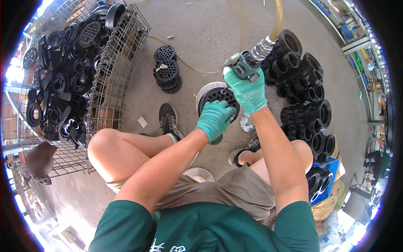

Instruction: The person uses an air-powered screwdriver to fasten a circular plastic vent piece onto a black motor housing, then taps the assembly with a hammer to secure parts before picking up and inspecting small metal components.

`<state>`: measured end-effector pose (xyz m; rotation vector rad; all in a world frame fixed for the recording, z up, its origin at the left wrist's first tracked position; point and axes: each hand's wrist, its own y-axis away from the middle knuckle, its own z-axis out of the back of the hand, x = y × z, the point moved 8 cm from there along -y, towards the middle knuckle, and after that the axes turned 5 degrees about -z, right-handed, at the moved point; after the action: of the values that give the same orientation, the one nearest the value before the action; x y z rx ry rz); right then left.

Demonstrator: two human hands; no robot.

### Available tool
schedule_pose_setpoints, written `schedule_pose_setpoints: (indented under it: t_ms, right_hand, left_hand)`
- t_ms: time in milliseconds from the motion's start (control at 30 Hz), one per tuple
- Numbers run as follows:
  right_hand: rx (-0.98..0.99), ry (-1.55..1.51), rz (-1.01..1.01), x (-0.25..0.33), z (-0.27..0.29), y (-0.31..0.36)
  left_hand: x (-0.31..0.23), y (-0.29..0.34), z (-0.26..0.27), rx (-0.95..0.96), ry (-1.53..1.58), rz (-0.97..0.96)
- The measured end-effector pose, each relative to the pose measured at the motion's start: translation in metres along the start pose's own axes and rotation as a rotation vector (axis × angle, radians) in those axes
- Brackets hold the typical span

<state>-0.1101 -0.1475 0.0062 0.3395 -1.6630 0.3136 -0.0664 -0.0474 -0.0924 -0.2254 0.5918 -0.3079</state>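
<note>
Concrete floor [205, 38], wire cage [119, 59] of black parts [90, 34] to the left, black fittings [308, 113] stacked right. Right hand [247, 88], gloved, clenches a power tool [247, 67]; left hand [215, 117] lies over the grate [215, 95], fingers bent, can't tell if gripping. Round, black, hole-dotted, it's over a white disc [202, 90].

Wire cage [111, 63] on the left, heaped with round parts [58, 82]. Ahead-left on the floor [197, 33]: stack of round grates [167, 69], just right of cage. Paper scrap [142, 122] between cage and left shoe [168, 117]. Front centre: round grate [220, 97], left hand [215, 119] on top. Power tool [246, 65] in right hand [248, 89], ahead-right of it; hose [278, 17] runs forward from tool. Small parts [247, 122] right of grate, ahead of right shoe [245, 151]. Far right: pipe fittings [306, 115] piled on floor, crate [333, 176] behind them, more fittings inside.
</note>
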Motion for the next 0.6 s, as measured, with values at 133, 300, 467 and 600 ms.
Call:
schedule_pose_setpoints:
  t_ms: [133,300,467,600]
  right_hand:
    - [0.058,0.156,0.152,0.006,-0.011,0.002]
    - [0.027,0.097,0.111,0.015,0.003,0.003]
    - [0.075,-0.084,0.098,0.045,-0.017,0.025]
    - [0.113,0.056,0.116,0.032,-0.019,0.039]
  left_hand:
    - [0.006,0.002,-0.010,0.045,0.085,0.043]
    - [0.006,0.004,0.020,0.099,0.232,0.026]
    - [0.069,0.047,0.055,0.046,0.194,0.342]
    - [0.079,0.059,0.032,0.058,0.427,0.308]
